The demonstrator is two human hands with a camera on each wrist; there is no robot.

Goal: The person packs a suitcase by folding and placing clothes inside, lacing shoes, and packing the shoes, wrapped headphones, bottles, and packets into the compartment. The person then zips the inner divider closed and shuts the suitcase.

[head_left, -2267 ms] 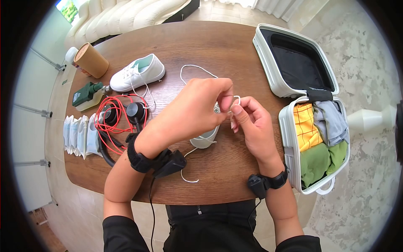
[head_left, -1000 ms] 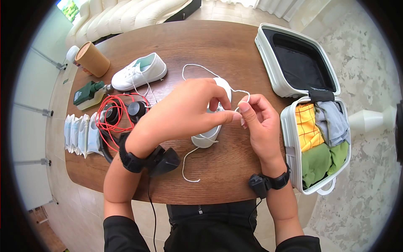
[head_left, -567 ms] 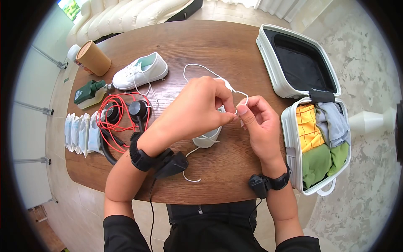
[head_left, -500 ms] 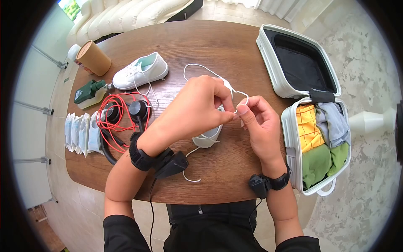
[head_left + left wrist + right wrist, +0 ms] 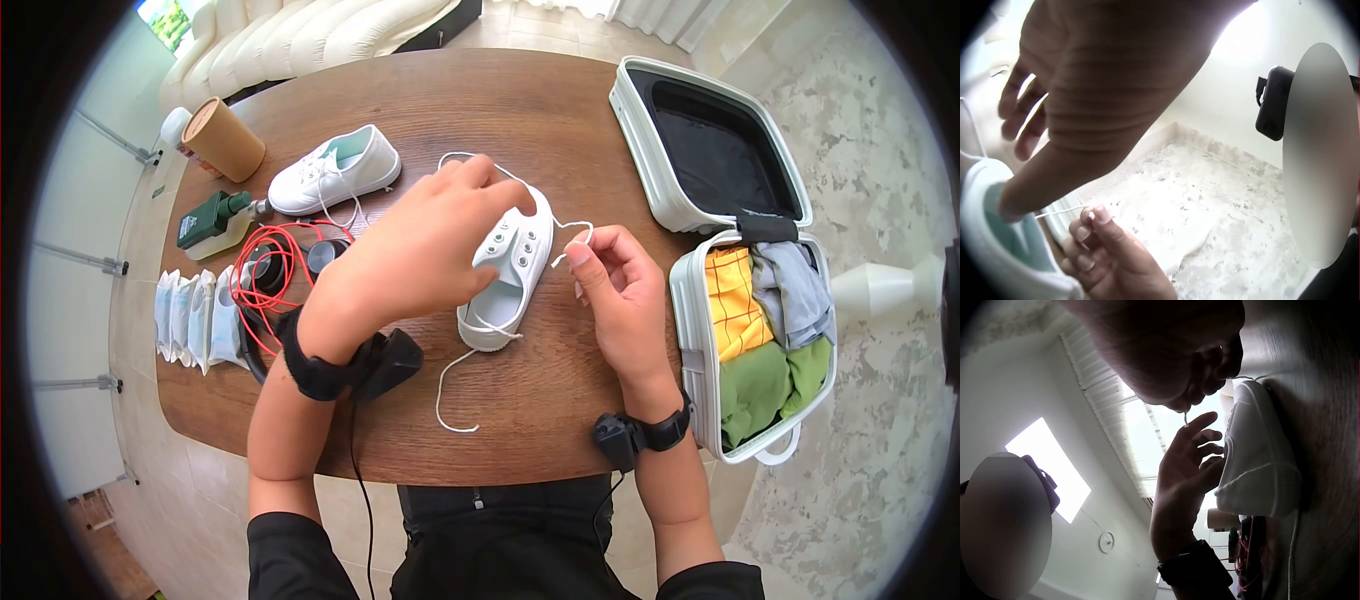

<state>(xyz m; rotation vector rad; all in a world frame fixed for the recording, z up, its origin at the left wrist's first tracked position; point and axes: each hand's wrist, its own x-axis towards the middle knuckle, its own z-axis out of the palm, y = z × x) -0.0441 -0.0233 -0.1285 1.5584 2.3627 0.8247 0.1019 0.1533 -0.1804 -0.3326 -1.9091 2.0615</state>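
A white lace-up sneaker [image 5: 528, 250] stands on the wooden table, its heel toward the person and rows of metal eyelets showing. Between thumb and forefinger, my right hand [image 5: 622, 285] pinches a white shoelace [image 5: 574, 223] close to its end, just right of the shoe. My left hand [image 5: 430, 235] hovers over the sneaker's left side, fingers spread and holding nothing. In the left wrist view its thumb [image 5: 1019, 203] overlaps the shoe's pale green opening. From the right wrist view, the lace tip [image 5: 1186, 420] pokes out below the right fingers, near the left fingertips.
Another white sneaker [image 5: 335, 172] lies farther back on the left. Headphones with a red cable [image 5: 275, 275], a green pump bottle [image 5: 212, 225], a brown canister [image 5: 224, 140] and several wrapped packs [image 5: 205, 320] line the left side. On the right, an open white suitcase [image 5: 678, 340] holds folded clothes.
My left hand has let go of the lace and drawn back left, its fingers spreading and uncovering the eyelets. The right hand stays nearly still, keeping the lace pinched.
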